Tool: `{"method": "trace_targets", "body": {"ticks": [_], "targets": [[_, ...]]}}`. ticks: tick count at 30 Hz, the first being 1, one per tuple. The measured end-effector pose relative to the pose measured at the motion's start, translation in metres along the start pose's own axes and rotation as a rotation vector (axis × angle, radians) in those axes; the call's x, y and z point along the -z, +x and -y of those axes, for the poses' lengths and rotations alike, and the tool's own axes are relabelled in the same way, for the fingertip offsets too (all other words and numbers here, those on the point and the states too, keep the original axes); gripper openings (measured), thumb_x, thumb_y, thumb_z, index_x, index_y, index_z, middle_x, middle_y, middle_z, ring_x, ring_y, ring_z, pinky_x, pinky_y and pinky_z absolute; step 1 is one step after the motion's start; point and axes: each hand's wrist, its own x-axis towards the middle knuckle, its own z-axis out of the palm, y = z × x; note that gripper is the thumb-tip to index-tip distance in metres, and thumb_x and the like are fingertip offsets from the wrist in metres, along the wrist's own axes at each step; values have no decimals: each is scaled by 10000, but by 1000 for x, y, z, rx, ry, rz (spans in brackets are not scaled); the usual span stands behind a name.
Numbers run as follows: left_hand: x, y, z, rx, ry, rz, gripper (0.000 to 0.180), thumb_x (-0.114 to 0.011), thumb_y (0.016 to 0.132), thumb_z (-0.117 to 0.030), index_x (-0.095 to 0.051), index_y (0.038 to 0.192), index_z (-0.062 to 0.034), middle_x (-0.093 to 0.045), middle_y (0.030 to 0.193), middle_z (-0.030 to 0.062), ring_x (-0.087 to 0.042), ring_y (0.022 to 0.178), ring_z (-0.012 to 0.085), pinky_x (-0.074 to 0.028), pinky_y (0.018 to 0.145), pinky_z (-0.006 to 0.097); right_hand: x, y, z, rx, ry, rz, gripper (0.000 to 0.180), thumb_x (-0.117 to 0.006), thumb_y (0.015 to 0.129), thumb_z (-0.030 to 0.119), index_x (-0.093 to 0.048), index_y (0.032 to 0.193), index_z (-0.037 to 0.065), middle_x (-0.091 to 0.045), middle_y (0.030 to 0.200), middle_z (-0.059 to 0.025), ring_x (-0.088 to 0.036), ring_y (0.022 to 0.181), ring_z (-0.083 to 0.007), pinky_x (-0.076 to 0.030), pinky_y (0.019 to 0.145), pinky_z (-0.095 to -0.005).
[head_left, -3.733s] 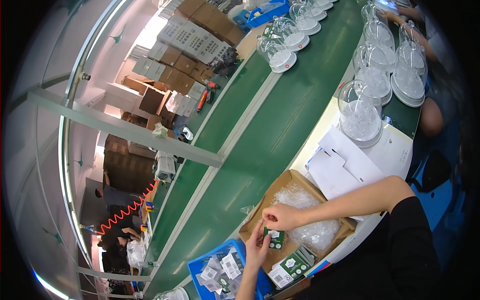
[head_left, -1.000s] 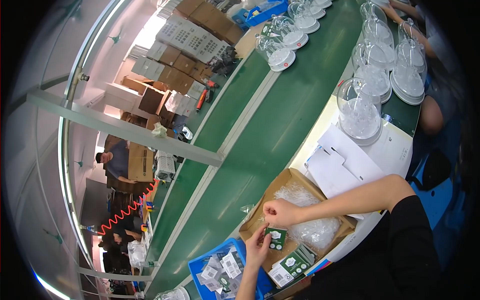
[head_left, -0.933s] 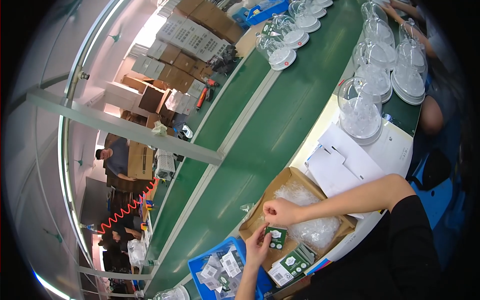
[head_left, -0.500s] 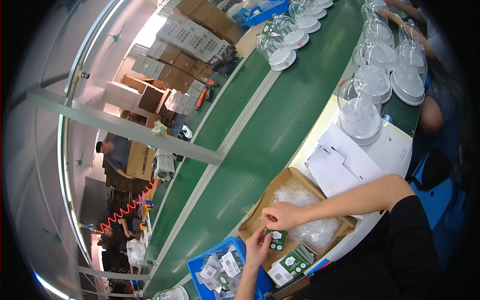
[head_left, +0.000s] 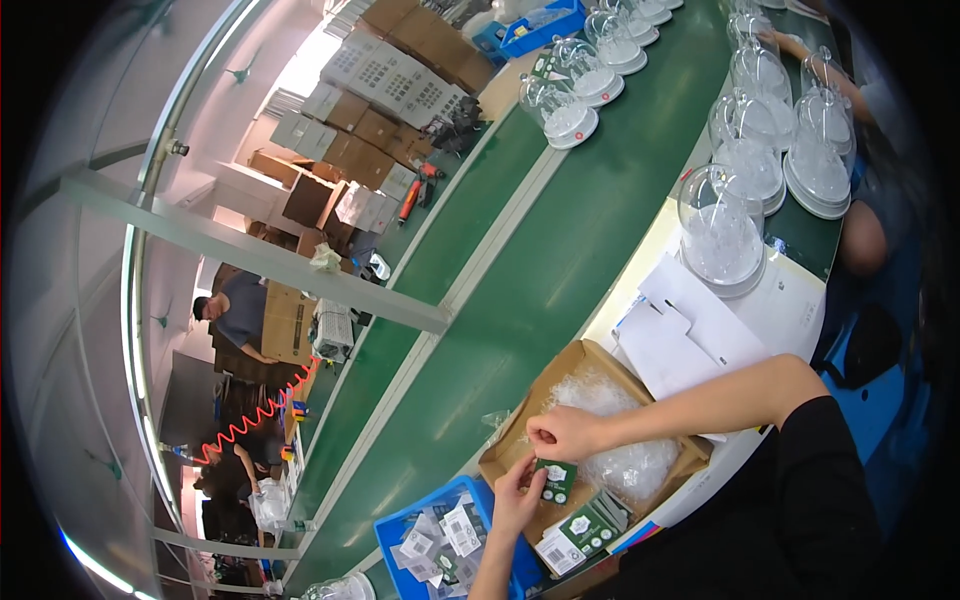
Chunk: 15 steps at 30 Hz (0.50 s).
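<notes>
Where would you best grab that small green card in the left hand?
Probably pinch the green card by its lower edge, coming from the wearer's side: it looks thin and flat, that edge is free, and the left hand grips its left side, with the right hand at its top.

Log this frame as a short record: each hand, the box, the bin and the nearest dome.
left hand: pinching a green card
right hand: curled shut just above the card; any small item in it is hidden
cardboard box: below the hands, holding clear plastic pieces
blue bin: left of the box, holding loose tags
nearest dome: clear, on a white base
</notes>
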Motion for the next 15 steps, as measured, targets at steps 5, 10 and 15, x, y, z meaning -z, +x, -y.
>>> {"method": "trace_targets", "body": {"ticks": [5, 10, 15], "targets": [[1, 0, 3, 35, -29, -2, 366, -633, 875, -50, -554, 1225, 20, -682, 942, 87, -626, 825, 99, -506, 731, 235, -4, 0, -2, 18, 69, -19, 166, -606, 779, 208, -550, 747, 56, -595, 615, -76, -593, 558, -236, -441, 512, -351], [1, 1, -3, 16, -11, 3, 380, -620, 880, -42, -536, 1248, 10, -679, 964, 86, -627, 837, 97, -508, 739, 236, -1, 1, 1, -9, 15, 1, 157, -607, 773, 201, -557, 754, 54, -599, 620, -75, -598, 566, -234, -447, 521, -350], [1, 3, -7, 49, -68, 7, 389, -609, 882, -31, -522, 1260, -1, -677, 956, 93, -632, 847, 111, -509, 759, 239, -1, 1, -3, -8, 38, -9, 154, -607, 766, 197, -553, 751, 53, -599, 622, -79, -599, 568, -237, -448, 523, -355]]}}
